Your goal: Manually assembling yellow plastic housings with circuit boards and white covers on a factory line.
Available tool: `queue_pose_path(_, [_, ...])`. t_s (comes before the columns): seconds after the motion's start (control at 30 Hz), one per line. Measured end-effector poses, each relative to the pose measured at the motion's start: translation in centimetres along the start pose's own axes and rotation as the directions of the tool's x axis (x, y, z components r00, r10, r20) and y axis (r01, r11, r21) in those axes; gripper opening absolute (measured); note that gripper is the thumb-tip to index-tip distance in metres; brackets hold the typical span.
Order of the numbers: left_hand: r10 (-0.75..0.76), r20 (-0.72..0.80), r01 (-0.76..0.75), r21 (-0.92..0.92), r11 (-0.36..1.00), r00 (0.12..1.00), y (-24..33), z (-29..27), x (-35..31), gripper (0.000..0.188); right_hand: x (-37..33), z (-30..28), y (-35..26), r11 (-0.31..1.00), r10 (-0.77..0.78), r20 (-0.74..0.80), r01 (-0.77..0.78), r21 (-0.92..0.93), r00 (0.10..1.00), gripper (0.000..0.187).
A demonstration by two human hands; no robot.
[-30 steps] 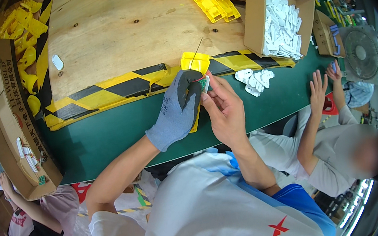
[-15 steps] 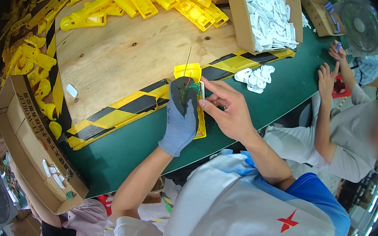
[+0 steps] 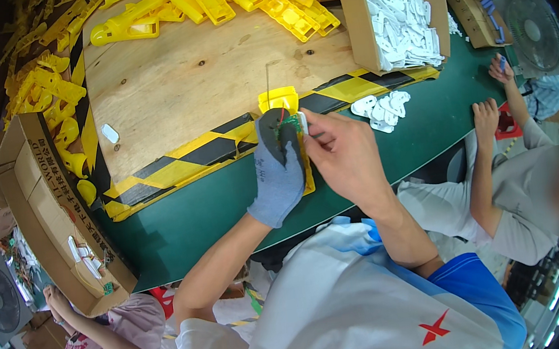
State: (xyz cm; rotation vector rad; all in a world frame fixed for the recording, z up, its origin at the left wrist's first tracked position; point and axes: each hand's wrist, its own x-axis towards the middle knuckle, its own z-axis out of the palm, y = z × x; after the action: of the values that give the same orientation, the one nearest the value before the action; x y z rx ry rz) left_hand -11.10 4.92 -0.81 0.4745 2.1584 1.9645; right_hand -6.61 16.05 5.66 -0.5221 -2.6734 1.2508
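Note:
In front of me, over the near edge of the wooden board, my left hand (image 3: 275, 175) wears a grey-blue glove with dark fingers. It is closed around a long yellow plastic housing (image 3: 277, 100). A green circuit board (image 3: 288, 129) with a red wire shows at the gloved fingers, and a thin dark wire stands up past the housing. My bare right hand (image 3: 348, 155) pinches a small white plastic piece (image 3: 303, 123) against the right side of the housing. The fingers partly hide that piece.
Yellow housings (image 3: 202, 2) lie piled along the board's far side. A carton of white plastic parts (image 3: 400, 20) stands far right, with a small heap of white parts (image 3: 382, 111) nearer. An open carton (image 3: 53, 209) sits left. A co-worker's hand (image 3: 486, 120) is at the right.
My right hand has turned and its fingers have closed in on the white piece at the housing's side. The left co-worker's arm has drawn back, and the right co-worker's near hand has curled.

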Motion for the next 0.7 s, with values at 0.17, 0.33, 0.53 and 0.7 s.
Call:
queue_pose_path(0.17, [0.027, 0.003, -0.027, 0.037, 0.999, 1.000, 0.6, 0.3, -0.1, 0.028, -0.5, 1.3, 0.6, 0.998, -0.010, -0.168, 0.020, 0.056, 0.986, 0.028])
queue_pose_path(0.33, [-0.084, 0.049, 0.086, -0.031, 0.996, 0.995, -0.8, 0.1, -0.3, 0.030, 2.2, -3.4, -2.6, 0.982, 0.147, -0.019, -0.143, 0.121, 0.989, 0.030])
queue_pose_path(0.53, [-0.094, -0.035, 0.082, -0.257, 0.963, 0.995, -0.2, -0.4, 0.1, 0.026, 0.7, -1.7, 1.0, 0.868, 0.174, 0.232, -0.261, 0.423, 0.957, 0.027])
queue_pose_path(0.7, [-0.108, 0.001, 0.105, -0.213, 0.971, 0.994, 0.1, -0.6, -0.2, 0.024, -0.3, -0.5, 3.1, 0.567, 0.223, 0.251, -0.335, 0.752, 0.942, 0.021])
